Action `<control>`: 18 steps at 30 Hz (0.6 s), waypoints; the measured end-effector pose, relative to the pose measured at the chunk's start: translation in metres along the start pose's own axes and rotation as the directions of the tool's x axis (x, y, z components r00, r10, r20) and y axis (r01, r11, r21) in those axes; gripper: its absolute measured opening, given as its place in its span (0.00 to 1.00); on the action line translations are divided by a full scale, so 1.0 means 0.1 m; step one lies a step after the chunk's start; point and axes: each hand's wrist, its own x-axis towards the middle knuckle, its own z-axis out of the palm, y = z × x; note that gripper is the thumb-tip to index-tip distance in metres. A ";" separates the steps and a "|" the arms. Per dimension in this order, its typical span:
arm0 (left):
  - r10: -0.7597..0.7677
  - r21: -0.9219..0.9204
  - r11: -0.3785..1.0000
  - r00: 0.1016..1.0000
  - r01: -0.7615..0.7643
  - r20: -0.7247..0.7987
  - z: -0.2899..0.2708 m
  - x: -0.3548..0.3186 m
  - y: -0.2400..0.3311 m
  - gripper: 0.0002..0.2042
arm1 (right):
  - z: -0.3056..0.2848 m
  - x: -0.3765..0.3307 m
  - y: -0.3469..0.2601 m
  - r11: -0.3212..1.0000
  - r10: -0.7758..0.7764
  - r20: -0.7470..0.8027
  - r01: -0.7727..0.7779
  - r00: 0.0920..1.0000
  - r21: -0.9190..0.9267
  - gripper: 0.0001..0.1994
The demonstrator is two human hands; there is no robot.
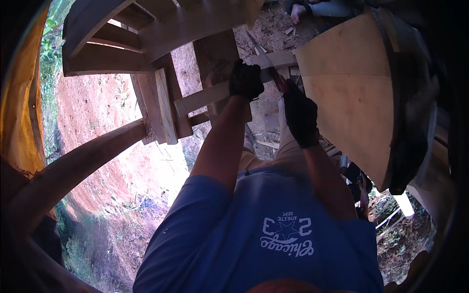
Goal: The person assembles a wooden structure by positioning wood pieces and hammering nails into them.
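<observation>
Right hand (300, 115), black-gloved: fingers wrapped round the red handle of a grey-bladed hand saw (264, 59).
Left hand (245, 80), black-gloved: curled over a long, pale-brown wooden slat (201, 99), beside the blade; slat laid across a dark-brown wooden plank (215, 51).
Step, by judgement: sawing the slat; next stroke calls for a firm left hold, straight blade.
Farther: reddish bare soil (90, 110).
</observation>
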 end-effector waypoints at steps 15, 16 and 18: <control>-0.055 -0.065 0.996 0.998 0.054 -0.016 0.01 -0.01 -0.02 0.13 | -0.58 -0.32 -0.15 0.999 0.029 0.066 -0.028 0.997 -0.018 0.18; -0.073 -0.084 0.994 0.997 0.074 0.011 -0.07 -0.02 -0.01 0.12 | -0.88 -0.46 -0.24 0.996 0.004 0.106 0.006 0.994 -0.094 0.18; -0.088 -0.087 0.992 0.996 0.090 0.019 -0.10 -0.05 -0.01 0.12 | -1.10 -0.46 -0.32 0.999 0.048 0.119 -0.046 0.992 -0.016 0.18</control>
